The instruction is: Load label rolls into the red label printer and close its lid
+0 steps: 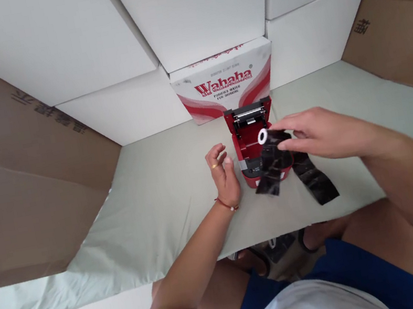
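A small red and black printer (242,144) stands on the cloth-covered table with its lid raised, so the red inside shows. In front of and above its right part, my right hand (313,134) pinches a roll of black ribbon (278,137) with a white core at its left end. One loose length of the ribbon hangs down over the printer's front, and another black strip (314,178) trails to the right of it. My left hand (224,175) is just left of the printer, its fingers loosely bent and apart with nothing in them. Whether it touches the printer's side I cannot tell.
Behind the printer stands a white and red Wahaha water carton (224,79). White boxes (192,8) are stacked along the back. Large brown cardboard boxes stand at the left (25,170) and right (398,19). The green tablecloth (160,210) ends just before my legs.
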Tool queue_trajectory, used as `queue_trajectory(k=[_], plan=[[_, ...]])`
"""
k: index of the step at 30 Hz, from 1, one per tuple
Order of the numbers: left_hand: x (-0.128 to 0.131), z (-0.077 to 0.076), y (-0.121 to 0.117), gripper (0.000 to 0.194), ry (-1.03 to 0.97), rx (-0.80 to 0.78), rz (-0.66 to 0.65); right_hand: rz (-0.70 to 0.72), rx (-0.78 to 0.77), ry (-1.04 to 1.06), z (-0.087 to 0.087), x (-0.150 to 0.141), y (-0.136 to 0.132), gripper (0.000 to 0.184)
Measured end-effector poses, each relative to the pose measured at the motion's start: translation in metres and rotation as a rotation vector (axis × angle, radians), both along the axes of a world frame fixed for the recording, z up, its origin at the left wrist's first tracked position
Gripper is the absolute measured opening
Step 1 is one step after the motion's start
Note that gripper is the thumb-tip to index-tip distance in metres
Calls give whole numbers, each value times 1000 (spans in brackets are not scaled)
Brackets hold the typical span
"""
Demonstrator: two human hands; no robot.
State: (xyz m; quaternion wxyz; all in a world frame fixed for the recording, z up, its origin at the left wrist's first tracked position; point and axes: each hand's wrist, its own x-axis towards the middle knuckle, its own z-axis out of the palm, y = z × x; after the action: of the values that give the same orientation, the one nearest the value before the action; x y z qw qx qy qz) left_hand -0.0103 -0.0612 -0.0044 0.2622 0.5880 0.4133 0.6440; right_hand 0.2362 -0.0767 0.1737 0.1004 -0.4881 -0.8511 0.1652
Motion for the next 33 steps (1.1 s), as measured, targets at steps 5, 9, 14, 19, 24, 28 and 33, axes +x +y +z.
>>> queue_trajectory(k=[5, 9, 14, 19, 24, 28, 33], plan=[[2, 19, -19, 46, 369, 401, -41, -173, 79, -359, -22, -56, 12, 38], [4, 25, -24, 41, 573, 514, -62, -185, 45, -413, -32, -70, 22, 36], [6, 26, -26, 39, 678, 552, -51, -207, 25, -423, -34, -79, 38, 35], [11, 29, -29, 43, 730, 632, -24, -195, 13, -377, -31, -77, 39, 32], [14, 30, -34, 45, 798, 604, 2, -207, 135, 161, -20, -40, 22, 31], [16, 31, -37, 42, 856, 609, 40, -492, 412, 461, -29, -16, 39, 43], [20, 31, -40, 47, 891, 613, 26, -400, 260, 551, -60, -17, 68, 57]])
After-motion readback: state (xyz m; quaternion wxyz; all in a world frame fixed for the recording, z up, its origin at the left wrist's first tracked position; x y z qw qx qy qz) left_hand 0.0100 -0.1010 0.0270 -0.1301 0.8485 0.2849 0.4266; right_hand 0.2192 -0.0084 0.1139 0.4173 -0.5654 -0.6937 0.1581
